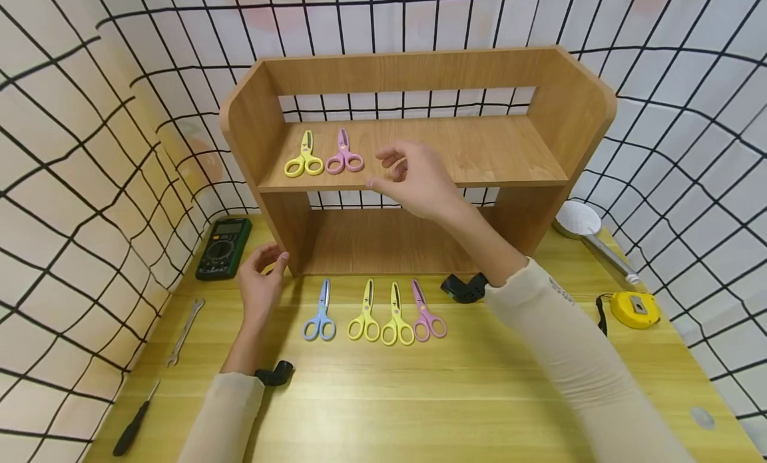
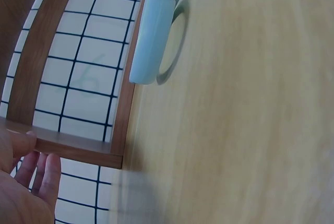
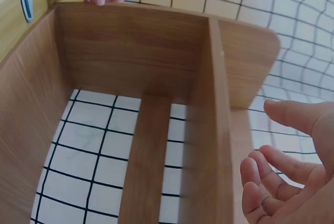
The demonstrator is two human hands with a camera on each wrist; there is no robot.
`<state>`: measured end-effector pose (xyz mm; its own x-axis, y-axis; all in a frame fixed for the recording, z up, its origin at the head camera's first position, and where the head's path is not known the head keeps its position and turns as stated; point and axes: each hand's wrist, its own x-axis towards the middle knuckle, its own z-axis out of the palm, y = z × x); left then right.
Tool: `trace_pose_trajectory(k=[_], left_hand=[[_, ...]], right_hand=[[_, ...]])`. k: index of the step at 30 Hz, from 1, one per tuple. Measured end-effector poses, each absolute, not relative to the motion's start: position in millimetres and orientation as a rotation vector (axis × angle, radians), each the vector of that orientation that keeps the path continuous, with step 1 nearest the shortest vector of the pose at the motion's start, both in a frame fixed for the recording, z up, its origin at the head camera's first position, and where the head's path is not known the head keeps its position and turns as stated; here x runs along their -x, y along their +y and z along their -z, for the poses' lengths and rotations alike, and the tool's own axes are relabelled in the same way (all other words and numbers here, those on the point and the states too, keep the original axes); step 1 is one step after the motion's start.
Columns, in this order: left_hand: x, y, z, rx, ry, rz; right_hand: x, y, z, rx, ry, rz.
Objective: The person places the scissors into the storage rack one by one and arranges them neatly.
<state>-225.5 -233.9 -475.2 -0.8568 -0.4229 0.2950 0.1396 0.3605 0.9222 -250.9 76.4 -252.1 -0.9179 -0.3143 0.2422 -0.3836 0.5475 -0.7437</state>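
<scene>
A two-tier wooden shelf (image 1: 413, 262) stands on the table. My left hand (image 1: 261, 276) holds the front edge of its left side panel (image 2: 78, 151) low down, thumb at the edge and fingers along the outer face. My right hand (image 1: 419, 180), fingers loosely curved with nothing between them, hovers at the front of the upper board. Left of it on that board lie yellow scissors (image 1: 304, 162) and pink scissors (image 1: 344, 158), blades pointing back. On the table before the shelf lie blue scissors (image 1: 320, 320), two yellow pairs and another pink pair (image 1: 424, 316) in a row.
On the left are a multimeter (image 1: 224, 248), a wrench (image 1: 185, 333) and a screwdriver (image 1: 136, 420). At right lie a metal strainer-like pan (image 1: 578, 220) with a handle and a yellow tape measure (image 1: 635, 310). Grid-patterned cloth walls surround the table.
</scene>
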Motion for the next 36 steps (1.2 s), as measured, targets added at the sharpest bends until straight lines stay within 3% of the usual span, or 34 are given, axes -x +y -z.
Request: trace_pose_trajectory(k=[9, 28, 36], left_hand=[[224, -239, 476, -0.247, -2.141, 1.515], [223, -238, 477, -0.251, -2.179, 1.483], [224, -235, 476, -0.241, -2.174, 1.486]], right_hand=[[209, 122, 277, -0.698, -2.703, -1.324], [162, 179, 428, -0.622, -2.832, -1.5], [153, 182, 469, -0.577, -2.9, -1.576]])
